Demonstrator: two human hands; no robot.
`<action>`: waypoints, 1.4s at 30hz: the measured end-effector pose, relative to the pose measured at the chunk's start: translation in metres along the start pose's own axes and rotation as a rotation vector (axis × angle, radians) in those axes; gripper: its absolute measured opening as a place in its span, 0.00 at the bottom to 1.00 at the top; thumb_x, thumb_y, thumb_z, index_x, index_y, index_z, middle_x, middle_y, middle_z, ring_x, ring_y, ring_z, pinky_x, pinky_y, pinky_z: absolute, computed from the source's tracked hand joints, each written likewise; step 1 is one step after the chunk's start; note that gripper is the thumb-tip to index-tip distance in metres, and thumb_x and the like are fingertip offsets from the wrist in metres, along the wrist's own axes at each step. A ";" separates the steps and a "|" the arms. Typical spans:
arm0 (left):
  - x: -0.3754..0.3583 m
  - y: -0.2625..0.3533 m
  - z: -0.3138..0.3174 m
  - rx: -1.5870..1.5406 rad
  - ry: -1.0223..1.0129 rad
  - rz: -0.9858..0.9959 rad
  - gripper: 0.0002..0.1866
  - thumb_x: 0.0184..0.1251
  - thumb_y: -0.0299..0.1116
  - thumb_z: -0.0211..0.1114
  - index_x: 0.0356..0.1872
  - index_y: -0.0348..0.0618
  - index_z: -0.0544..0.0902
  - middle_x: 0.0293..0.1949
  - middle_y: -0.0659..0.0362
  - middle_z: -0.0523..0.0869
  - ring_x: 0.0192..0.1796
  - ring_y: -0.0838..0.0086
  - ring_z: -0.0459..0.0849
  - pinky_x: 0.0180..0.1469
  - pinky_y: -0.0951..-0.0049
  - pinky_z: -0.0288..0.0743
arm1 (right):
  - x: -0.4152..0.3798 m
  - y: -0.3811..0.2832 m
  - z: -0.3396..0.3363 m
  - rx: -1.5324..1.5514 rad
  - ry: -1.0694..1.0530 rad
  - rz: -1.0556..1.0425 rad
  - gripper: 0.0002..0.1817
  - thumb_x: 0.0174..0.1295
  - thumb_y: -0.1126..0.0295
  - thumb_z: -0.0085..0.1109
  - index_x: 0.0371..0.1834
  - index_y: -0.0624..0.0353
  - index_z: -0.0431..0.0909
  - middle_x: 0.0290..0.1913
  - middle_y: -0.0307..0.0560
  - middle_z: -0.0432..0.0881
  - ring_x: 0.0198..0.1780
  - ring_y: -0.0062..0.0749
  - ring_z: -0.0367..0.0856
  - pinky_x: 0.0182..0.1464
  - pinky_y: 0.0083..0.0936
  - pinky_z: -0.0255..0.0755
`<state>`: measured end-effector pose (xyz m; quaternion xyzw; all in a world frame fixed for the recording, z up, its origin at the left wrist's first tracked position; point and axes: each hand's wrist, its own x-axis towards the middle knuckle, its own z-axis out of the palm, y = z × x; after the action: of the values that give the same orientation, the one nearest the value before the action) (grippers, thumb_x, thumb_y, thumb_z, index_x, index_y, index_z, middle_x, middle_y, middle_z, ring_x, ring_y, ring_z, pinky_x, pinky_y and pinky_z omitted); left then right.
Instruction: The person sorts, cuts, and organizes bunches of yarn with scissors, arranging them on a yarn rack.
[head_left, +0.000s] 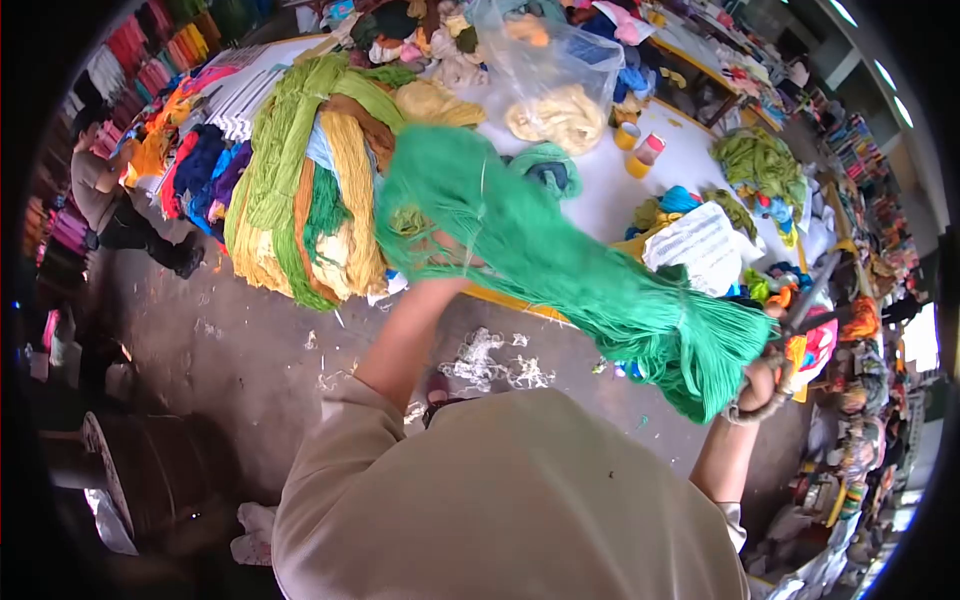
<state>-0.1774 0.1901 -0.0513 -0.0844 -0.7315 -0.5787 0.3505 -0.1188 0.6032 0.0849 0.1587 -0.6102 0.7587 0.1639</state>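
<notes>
A long green hank of yarn [560, 235] stretches in front of me, blurred at its left part. My left hand [452, 252] is inside the left end of it, gripping the strands, with its fingers partly hidden by them. At the lower right, my right hand [762, 385] is closed around the wrapped handles of a pair of scissors [812, 300], whose dark blades point up and right. The hank's fanned right end lies against this hand. Thin ties cross the hank near both ends.
A white table [600, 195] carries a pile of olive, tan and brown hanks [300, 150], a plastic bag [545, 60], yellow cups [638, 160] and a printed sheet [700, 250]. White yarn scraps [490, 362] litter the floor. A person [105, 190] stands at far left.
</notes>
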 end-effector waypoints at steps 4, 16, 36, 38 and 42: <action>0.048 0.036 -0.031 -1.028 -0.175 -0.415 0.34 0.74 0.34 0.58 0.78 0.46 0.58 0.79 0.59 0.57 0.69 0.76 0.69 0.73 0.70 0.61 | -0.015 0.061 -0.044 -0.024 0.087 0.078 0.32 0.43 0.79 0.54 0.59 0.67 0.71 0.57 0.47 0.76 0.55 0.35 0.74 0.62 0.29 0.68; 0.012 0.130 0.011 -1.647 -0.015 -0.529 0.57 0.62 0.77 0.49 0.75 0.33 0.57 0.79 0.44 0.54 0.81 0.52 0.49 0.80 0.50 0.45 | -0.043 0.085 0.042 -0.249 -0.394 0.433 0.27 0.59 0.70 0.73 0.61 0.60 0.75 0.40 0.36 0.80 0.38 0.18 0.74 0.41 0.17 0.68; 0.025 0.136 -0.028 -1.560 0.199 -0.493 0.50 0.70 0.72 0.44 0.72 0.30 0.60 0.73 0.44 0.66 0.76 0.53 0.62 0.78 0.52 0.53 | -0.026 0.074 0.107 -0.458 -0.948 0.205 0.38 0.49 0.85 0.73 0.67 0.56 0.72 0.51 0.48 0.84 0.46 0.30 0.84 0.48 0.25 0.78; 0.029 0.127 -0.051 -1.474 0.288 -0.415 0.50 0.70 0.72 0.42 0.72 0.30 0.61 0.72 0.45 0.68 0.76 0.55 0.63 0.78 0.52 0.53 | -0.027 0.094 0.071 -0.672 -0.956 0.065 0.35 0.52 0.83 0.70 0.66 0.58 0.71 0.56 0.52 0.81 0.49 0.43 0.83 0.50 0.32 0.77; 0.022 0.107 -0.096 -1.632 0.320 -0.259 0.45 0.74 0.66 0.44 0.72 0.30 0.61 0.71 0.48 0.70 0.73 0.58 0.69 0.77 0.50 0.57 | -0.052 0.154 -0.045 -1.402 -0.947 0.135 0.20 0.61 0.72 0.62 0.58 0.56 0.76 0.41 0.52 0.84 0.41 0.54 0.82 0.44 0.39 0.77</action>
<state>-0.0976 0.1304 0.0546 -0.1438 -0.0289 -0.9667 0.2098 -0.1416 0.6131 -0.0817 0.2844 -0.9517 0.0666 -0.0941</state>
